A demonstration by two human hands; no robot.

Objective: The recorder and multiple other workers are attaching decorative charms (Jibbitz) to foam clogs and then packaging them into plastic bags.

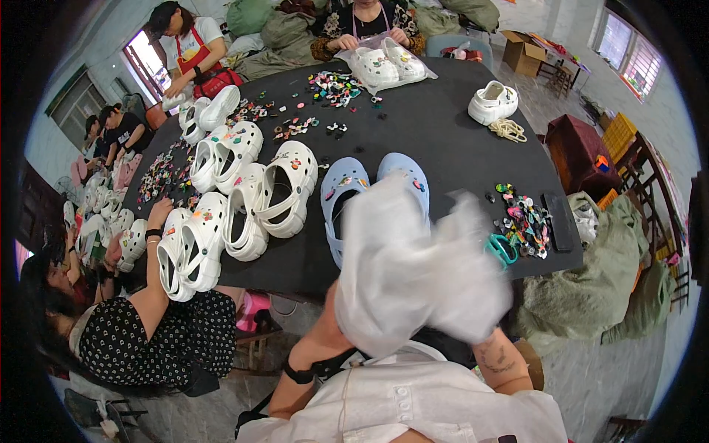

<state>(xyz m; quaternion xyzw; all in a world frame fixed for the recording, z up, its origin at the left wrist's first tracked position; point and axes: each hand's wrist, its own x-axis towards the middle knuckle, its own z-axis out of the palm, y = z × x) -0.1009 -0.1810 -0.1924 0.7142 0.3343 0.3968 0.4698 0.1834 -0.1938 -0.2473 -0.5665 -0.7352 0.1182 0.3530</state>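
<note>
A clear plastic bag (413,273), smeared by motion, is held up between my two hands over the table's near edge. My left hand (332,325) goes into its left side and my right hand (493,348) into its lower right; the film covers the fingers of both. Behind the bag lies a pair of light blue clogs with colourful charms: the left clog (343,181) shows its toe and strap, while the right clog (413,177) is largely covered. White clogs (289,177) with charms stand in pairs left of them.
Loose charms (526,221), teal scissors (502,249) and a black phone (557,221) lie at right on the black table (443,96). A plain white clog pair (493,102) sits farther back. Co-workers sit at left and opposite, one holding bagged clogs (384,65). Green sacks (591,288) lie right.
</note>
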